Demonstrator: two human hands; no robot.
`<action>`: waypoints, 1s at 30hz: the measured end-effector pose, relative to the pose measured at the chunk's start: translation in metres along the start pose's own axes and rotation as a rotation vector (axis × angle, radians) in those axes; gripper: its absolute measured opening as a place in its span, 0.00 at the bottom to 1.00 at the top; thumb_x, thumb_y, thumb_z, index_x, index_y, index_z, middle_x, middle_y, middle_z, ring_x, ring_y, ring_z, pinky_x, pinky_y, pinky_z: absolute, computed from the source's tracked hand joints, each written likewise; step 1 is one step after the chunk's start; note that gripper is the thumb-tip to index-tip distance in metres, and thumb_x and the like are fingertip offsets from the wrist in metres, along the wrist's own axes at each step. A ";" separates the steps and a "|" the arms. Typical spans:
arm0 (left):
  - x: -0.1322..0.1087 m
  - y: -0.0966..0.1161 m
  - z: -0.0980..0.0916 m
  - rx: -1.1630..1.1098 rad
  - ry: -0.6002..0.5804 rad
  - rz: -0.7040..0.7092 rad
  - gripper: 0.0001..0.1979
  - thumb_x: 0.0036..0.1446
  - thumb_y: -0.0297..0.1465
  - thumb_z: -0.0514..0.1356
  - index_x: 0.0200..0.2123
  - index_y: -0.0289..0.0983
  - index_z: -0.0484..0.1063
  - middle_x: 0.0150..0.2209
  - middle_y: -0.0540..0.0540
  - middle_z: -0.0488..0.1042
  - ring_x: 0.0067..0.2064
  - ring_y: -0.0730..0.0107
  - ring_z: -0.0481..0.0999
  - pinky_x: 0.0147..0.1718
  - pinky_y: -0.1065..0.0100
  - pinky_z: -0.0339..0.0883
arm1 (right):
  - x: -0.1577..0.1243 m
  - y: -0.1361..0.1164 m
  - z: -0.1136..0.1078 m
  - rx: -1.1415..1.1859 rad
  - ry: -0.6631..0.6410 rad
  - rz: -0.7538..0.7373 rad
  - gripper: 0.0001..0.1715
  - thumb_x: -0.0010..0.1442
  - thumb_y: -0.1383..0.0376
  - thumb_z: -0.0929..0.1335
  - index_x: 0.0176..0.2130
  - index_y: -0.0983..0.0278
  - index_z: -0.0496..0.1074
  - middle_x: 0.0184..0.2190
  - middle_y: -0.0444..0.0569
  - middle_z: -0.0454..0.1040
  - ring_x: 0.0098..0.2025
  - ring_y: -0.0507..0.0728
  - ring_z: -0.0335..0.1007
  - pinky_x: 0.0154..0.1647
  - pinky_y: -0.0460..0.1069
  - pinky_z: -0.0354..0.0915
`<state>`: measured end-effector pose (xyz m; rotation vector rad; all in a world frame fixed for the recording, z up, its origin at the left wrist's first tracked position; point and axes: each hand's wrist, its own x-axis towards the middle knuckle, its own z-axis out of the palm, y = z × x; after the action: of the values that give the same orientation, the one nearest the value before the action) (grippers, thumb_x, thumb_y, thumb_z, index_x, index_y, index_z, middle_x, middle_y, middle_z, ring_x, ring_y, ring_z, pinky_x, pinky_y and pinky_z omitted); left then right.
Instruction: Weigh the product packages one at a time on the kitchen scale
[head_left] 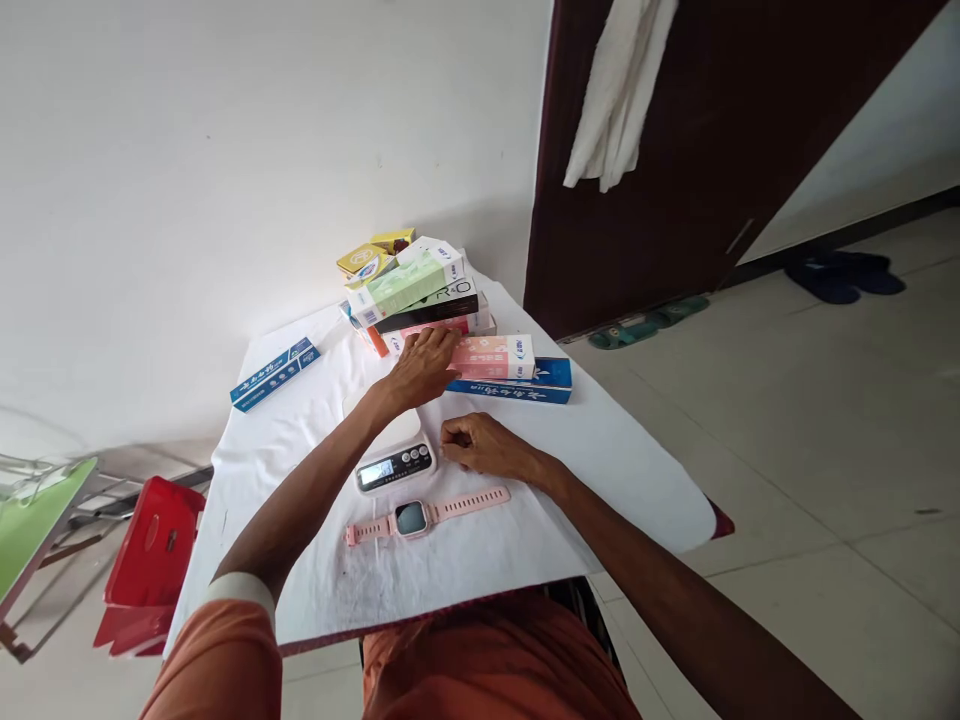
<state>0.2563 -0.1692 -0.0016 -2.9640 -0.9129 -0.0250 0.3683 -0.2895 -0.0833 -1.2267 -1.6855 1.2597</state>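
Observation:
My left hand (427, 368) reaches over the white kitchen scale and is closed on the left end of a pink toothpaste box (495, 357). That box lies on top of a blue toothpaste box (551, 382). My right hand (487, 445) rests at the scale's right edge, fingers curled in, with nothing visible in them. The kitchen scale (395, 462) has a lit display, and my left forearm and hand cover part of its platform. In front of it a pink-strapped smartwatch (411, 518) lies stretched out on the white cloth.
Behind my hands is a pile of boxes: a light green box (409, 285), a black box (431, 308) and yellow boxes (364, 258). Another blue box (275, 374) lies at the left. A red plastic stool (154, 540) stands left of the table (630, 480), near the wall.

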 end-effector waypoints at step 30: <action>-0.176 -0.066 -0.003 -0.375 0.115 -0.245 0.23 0.63 0.41 0.63 0.59 0.43 0.68 0.52 0.40 0.70 0.54 0.52 0.69 0.55 0.50 0.67 | -0.002 -0.004 0.000 0.003 -0.034 0.125 0.12 0.56 0.57 0.68 0.29 0.63 0.69 0.19 0.42 0.70 0.22 0.51 0.63 0.22 0.45 0.60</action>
<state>0.0736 -0.2141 -0.0016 -3.1075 -1.3849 -0.4138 0.3683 -0.2915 -0.0798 -1.3335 -1.6518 1.3640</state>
